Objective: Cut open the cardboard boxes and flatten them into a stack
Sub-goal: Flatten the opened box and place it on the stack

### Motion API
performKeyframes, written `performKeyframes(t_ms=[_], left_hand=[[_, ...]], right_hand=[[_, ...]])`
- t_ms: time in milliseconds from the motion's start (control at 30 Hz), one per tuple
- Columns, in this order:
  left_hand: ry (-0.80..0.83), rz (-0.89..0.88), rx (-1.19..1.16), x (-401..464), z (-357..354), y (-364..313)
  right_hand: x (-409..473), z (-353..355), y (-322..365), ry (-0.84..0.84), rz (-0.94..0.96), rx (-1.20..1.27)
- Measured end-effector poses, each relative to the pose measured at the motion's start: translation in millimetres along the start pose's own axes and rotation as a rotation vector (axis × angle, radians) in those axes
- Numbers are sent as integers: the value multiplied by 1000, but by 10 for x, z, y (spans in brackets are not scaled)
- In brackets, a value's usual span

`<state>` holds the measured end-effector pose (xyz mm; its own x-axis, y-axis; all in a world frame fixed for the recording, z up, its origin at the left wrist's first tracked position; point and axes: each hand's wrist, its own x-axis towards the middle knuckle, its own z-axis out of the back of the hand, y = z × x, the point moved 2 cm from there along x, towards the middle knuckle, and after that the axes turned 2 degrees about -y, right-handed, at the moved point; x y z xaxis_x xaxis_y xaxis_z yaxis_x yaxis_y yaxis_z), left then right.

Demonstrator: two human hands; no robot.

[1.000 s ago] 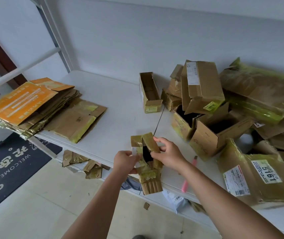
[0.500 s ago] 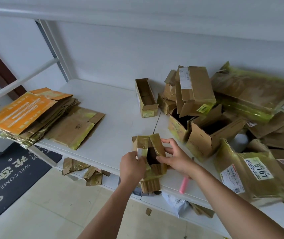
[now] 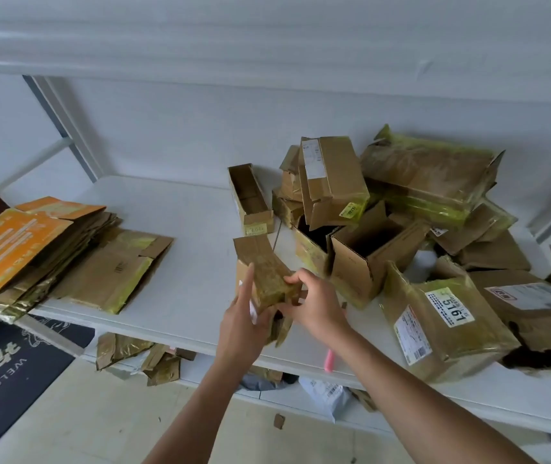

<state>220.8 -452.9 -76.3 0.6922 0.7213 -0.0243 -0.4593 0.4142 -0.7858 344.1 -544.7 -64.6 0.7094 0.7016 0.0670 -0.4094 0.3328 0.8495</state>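
A small brown cardboard box [image 3: 265, 269] wrapped in yellowish tape is held over the front edge of the white shelf [image 3: 180, 216], its flaps spread. My left hand [image 3: 246, 316] holds its left side, with the index finger stretched up along the cardboard. My right hand [image 3: 314, 301] grips its right side with curled fingers. To the left lies a stack of flattened boxes [image 3: 43, 252], topped by an orange sheet. A heap of unflattened boxes [image 3: 398, 222] fills the right of the shelf. A pink cutter [image 3: 328, 360] lies at the shelf's edge under my right forearm.
A narrow open box [image 3: 250, 200] stands at mid-shelf. A taped parcel labelled 5161 [image 3: 445, 321] sits at the front right. Cardboard scraps [image 3: 140, 354] and a white mailer bag [image 3: 326, 396] lie on the lower shelf. A dark welcome mat [image 3: 9, 366] covers the floor at left.
The box's opening has closed as both hands pressed it flatter and tilted it away. My left index finger now extends up its side. The view has tilted upward.
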Motion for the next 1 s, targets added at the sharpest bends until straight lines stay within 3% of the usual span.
performKeyframes(t_ms=[200, 633, 767, 1000], left_hand=[[115, 38, -42, 104, 8, 217], [218, -66, -55, 208, 57, 239], [149, -12, -332, 223, 239, 163], [68, 109, -518, -29, 142, 277]], right_hand=[[-65, -42, -95, 43, -34, 122], [-295, 266, -294, 241, -146, 175], [-243, 356, -97, 227, -157, 280], [-165, 303, 44, 280, -7, 93]])
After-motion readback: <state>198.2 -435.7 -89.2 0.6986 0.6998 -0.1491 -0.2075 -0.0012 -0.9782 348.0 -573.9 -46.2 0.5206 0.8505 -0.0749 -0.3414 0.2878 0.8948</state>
